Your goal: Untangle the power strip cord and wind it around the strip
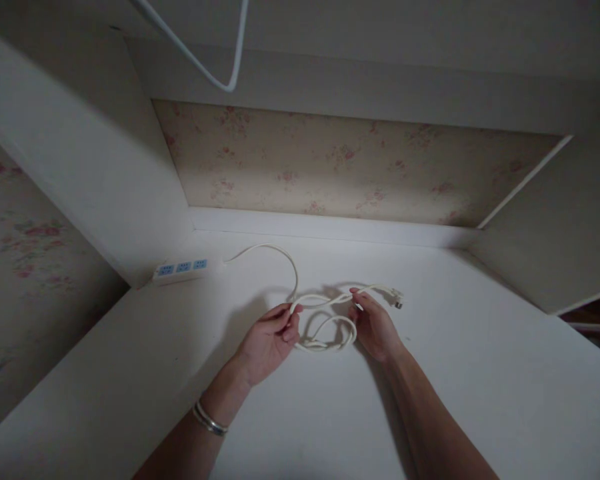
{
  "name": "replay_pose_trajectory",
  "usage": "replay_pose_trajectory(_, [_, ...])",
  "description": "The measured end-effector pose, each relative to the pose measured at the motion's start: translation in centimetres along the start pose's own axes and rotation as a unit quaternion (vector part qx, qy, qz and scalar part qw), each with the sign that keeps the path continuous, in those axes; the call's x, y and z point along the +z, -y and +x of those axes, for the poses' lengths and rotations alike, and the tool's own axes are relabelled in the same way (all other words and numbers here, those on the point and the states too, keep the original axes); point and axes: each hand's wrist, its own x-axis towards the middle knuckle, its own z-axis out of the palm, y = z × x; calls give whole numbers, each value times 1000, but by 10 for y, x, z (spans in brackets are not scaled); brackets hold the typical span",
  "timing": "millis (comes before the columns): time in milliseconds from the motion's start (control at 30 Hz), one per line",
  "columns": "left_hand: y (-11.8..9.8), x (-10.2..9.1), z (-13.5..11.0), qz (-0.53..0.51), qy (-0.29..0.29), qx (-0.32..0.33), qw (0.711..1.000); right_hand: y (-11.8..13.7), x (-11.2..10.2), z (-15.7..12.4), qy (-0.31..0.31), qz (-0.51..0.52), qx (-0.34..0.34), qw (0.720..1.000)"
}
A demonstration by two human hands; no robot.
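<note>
A white power cord (330,346) lies partly coiled on the white desktop, with its upper strands raised between my hands. My left hand (273,333) pinches the cord at the left side of the loops. On the right, my right hand (375,327) grips the strands between thumb and fingers, close to the end with the plug (398,303). The plug sticks out past my right fingertips, its prongs pointing down and to the right. From my left hand the cord curves up and back to a white power strip (183,270) with blue socket faces.
The white desktop (300,420) is bounded by a low back ledge (330,225), a left side panel (95,133) and a right panel (555,220). Floral wallpaper (300,160) shows behind. A white cable loop (229,87) hangs down at the upper left.
</note>
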Motion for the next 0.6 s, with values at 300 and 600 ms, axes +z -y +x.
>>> replay_pose_trajectory(300, [-1,1,2,13,16,-34,999,-3,-3,5,-33,51,-22,998])
replay_pose_trajectory(600, [7,-7,2,57,23,42,997,4,-13,8,24,89,17,996])
